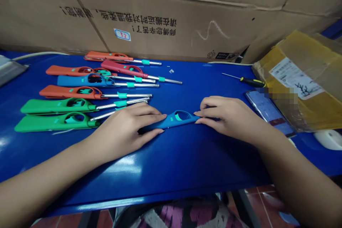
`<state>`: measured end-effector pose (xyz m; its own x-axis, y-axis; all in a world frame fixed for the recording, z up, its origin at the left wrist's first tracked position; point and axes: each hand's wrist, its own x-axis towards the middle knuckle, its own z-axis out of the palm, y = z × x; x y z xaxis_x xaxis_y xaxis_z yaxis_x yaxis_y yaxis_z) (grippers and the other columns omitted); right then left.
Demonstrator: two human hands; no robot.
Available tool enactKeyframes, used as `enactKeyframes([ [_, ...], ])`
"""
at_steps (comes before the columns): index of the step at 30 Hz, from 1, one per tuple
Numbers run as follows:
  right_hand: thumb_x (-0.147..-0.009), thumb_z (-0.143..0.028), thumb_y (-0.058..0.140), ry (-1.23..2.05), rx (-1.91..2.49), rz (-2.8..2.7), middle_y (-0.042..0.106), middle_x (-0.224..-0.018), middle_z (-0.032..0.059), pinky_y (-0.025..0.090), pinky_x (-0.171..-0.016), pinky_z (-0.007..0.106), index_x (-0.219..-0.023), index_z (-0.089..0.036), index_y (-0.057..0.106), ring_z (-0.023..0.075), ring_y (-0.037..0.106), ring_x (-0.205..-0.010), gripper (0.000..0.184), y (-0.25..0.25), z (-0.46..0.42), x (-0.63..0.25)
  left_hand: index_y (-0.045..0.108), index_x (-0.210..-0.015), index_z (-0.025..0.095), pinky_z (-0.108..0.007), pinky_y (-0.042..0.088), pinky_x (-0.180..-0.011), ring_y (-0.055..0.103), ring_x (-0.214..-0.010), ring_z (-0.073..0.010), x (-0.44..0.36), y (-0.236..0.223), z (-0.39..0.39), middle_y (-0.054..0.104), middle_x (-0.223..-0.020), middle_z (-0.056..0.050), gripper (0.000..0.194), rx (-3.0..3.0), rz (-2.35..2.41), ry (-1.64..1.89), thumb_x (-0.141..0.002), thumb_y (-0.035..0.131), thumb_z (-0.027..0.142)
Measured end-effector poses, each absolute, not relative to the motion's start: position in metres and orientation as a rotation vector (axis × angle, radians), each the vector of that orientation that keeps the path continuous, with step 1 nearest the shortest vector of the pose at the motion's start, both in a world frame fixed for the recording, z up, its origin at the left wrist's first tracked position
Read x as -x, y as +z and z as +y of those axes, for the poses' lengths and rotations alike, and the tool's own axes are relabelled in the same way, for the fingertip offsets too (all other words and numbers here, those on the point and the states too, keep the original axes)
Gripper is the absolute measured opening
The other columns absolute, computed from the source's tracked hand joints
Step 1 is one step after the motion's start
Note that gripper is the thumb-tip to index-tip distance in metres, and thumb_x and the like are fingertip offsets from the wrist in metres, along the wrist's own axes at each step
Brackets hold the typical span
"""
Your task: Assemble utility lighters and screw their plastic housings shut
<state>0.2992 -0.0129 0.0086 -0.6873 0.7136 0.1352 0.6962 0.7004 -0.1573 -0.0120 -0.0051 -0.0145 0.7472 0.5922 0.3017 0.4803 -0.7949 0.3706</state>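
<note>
A blue long-neck lighter (173, 118) lies level between my two hands, just over the blue table. The handle end is in my left hand (130, 124), its thumb and fingers closed round it from either side. At the front tip, my right hand (224, 115) pinches with thumb and fingers. A green trigger piece shows inside the lighter's oval opening. No metal tube is visible on it; I cannot tell whether my right hand covers one. Left of my hands lie several other lighters, among them a green one (56, 123) and a red one (123, 67), with silver tubes and teal bands.
A large cardboard box (149, 17) stands along the back of the blue table (171, 171). To the right are a screwdriver (252, 81), a phone (267, 108), a taped carton (301, 78) and a white rounded object (330, 139). Another blue lighter (74, 80) lies among the rest.
</note>
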Motion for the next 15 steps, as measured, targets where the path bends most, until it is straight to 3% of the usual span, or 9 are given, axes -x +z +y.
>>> enactKeyframes([
  [4, -0.1, -0.027, 0.056, -0.155, 1.118, -2.846, 0.07, -0.099, 0.0062, 0.044, -0.068, 0.035, -0.106, -0.017, 0.076, 0.0222, 0.064, -0.083, 0.023, 0.007, -0.021, -0.291, 0.072, -0.123, 0.017, -0.041, 0.061, -0.085, 0.069, -0.096, -0.0245, 0.009, -0.014, -0.011, 0.073, -0.108, -0.008, 0.03, -2.81, 0.88, 0.55, -0.1, 0.058, 0.031],
  [9, -0.099, -0.027, 0.055, -0.274, 1.097, -2.857, 0.067, -0.095, 0.0074, 0.043, -0.067, 0.037, -0.096, -0.015, 0.072, 0.0243, 0.061, -0.082, 0.022, 0.007, -0.024, -0.279, 0.071, -0.12, 0.006, -0.045, 0.062, -0.075, 0.07, -0.09, -0.0305, 0.004, -0.011, -0.022, 0.075, -0.103, -0.013, 0.032, -3.123, 0.859, 0.538, -0.101, 0.056, 0.026],
  [15, -0.101, -0.03, 0.055, -0.108, 1.093, -2.732, 0.07, -0.098, 0.0059, 0.044, -0.077, 0.036, -0.098, -0.017, 0.069, 0.0226, 0.062, -0.088, 0.019, 0.008, -0.016, -0.286, 0.065, -0.127, 0.007, -0.037, 0.06, -0.083, 0.07, -0.092, -0.0229, 0.008, -0.009, -0.017, 0.073, -0.104, -0.01, 0.033, -2.906, 0.784, 0.658, -0.101, 0.059, 0.026],
])
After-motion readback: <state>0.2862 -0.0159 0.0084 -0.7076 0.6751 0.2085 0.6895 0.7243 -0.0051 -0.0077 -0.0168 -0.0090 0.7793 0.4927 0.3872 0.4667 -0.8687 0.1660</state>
